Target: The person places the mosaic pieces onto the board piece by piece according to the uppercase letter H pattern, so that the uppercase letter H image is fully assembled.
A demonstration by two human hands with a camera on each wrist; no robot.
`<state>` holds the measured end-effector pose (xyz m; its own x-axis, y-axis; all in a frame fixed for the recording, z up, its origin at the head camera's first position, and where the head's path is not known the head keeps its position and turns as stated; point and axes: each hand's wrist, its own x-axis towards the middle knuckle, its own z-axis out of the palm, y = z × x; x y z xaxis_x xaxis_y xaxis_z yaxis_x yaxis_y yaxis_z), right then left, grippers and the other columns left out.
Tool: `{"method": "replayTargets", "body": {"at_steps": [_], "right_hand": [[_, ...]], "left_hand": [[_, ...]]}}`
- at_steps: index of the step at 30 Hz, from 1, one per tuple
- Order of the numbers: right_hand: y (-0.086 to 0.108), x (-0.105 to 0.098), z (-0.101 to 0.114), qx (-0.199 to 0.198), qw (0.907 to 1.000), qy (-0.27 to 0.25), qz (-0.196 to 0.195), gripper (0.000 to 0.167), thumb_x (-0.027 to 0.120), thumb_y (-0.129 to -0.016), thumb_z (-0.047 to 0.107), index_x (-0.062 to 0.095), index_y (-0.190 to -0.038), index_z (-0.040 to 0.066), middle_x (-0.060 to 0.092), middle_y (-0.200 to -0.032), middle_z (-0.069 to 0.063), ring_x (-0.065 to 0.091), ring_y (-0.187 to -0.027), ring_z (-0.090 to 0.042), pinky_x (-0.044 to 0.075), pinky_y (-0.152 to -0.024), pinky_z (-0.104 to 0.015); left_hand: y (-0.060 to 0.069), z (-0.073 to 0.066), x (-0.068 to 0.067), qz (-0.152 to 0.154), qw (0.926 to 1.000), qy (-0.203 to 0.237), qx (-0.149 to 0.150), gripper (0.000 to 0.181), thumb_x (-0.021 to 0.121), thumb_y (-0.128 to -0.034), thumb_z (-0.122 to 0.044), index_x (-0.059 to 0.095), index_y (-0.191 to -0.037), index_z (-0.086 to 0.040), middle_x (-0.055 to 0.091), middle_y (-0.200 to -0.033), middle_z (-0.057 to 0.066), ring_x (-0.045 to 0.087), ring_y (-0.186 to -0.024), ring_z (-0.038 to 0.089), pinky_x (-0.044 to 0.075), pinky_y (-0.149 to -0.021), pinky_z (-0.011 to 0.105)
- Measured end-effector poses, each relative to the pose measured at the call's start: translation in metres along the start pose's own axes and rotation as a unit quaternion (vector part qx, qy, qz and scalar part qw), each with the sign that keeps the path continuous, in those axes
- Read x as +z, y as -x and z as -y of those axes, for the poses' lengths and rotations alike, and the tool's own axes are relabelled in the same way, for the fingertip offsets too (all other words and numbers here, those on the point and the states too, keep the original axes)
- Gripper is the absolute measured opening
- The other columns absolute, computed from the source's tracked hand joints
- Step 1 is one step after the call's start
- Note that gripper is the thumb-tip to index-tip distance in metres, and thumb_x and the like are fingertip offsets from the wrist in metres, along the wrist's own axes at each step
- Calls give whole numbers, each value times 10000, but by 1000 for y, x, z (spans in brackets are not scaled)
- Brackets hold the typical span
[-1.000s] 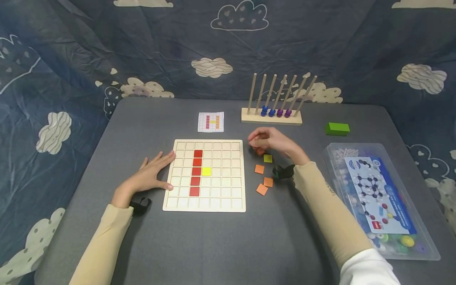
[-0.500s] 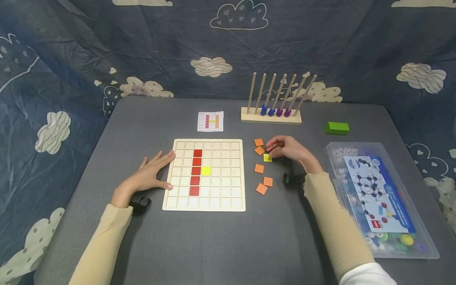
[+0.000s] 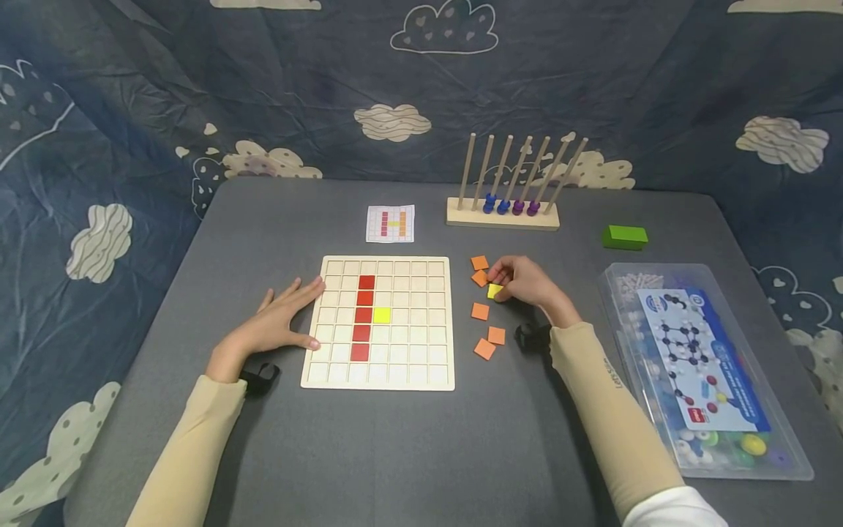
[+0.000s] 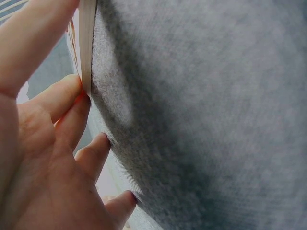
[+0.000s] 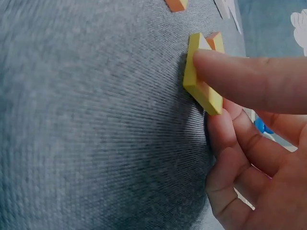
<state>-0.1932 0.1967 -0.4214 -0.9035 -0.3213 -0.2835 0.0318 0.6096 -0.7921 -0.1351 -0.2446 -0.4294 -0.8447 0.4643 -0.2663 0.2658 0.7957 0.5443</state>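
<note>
A square wooden grid board (image 3: 421, 337) lies flat, with a column of several red tiles (image 3: 363, 315) and one yellow tile (image 3: 381, 315) set in its cells. My left hand (image 3: 270, 329) is spread at the board's left edge, thumb and index fingertip touching it. To the right of the board, my right hand (image 3: 527, 282) pinches a loose yellow tile (image 5: 190, 72) between thumb and fingers; in the right wrist view the tile stands tilted at the table surface. Several orange tiles (image 3: 480, 312) lie scattered around that hand.
A small pattern card (image 3: 390, 224) lies behind the board. At the back stands a wooden peg rack (image 3: 503, 214) with blue and purple beads. A green block (image 3: 625, 237) and a clear plastic case (image 3: 777, 454) are on the right.
My right hand has drawn back from the far orange tiles, uncovering them, and closed its fingers on the loose yellow tile. The left hand and board stay put.
</note>
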Motion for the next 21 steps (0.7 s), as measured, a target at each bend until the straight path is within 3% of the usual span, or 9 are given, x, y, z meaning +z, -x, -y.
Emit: {"method": "replayTargets", "body": {"at_steps": [11,16,21], "right_hand": [[-5,-11,14,30,9975,-446,547,209,683,-808,-59,573,-984,-80,579,-855,-124,538,-733,-182,464,-650,-272],[-11,5,35,-270,9934,-609,938,183,698,-836,9,591,-970,-57,603,-836,-109,557,-716,-175,480,-672,-303],[-21,34,54,-700,9862,-718,1319,153,704,-831,-12,604,-937,-56,606,-794,-91,552,-678,-154,474,-650,-297]], "left_hand": [[0,-2,0,-10,10000,5,-63,1118,796,-697,-505,186,-1530,-80,140,-1576,151,1,-1423,426,-77,-1040,676],[0,-1,0,-24,10000,12,-94,1119,798,-695,-505,186,-1531,-83,141,-1577,150,2,-1424,423,-79,-1041,673],[0,-2,1,-26,9999,9,-134,1123,800,-691,-510,187,-1531,-85,146,-1575,151,3,-1426,419,-79,-1041,673]]}}
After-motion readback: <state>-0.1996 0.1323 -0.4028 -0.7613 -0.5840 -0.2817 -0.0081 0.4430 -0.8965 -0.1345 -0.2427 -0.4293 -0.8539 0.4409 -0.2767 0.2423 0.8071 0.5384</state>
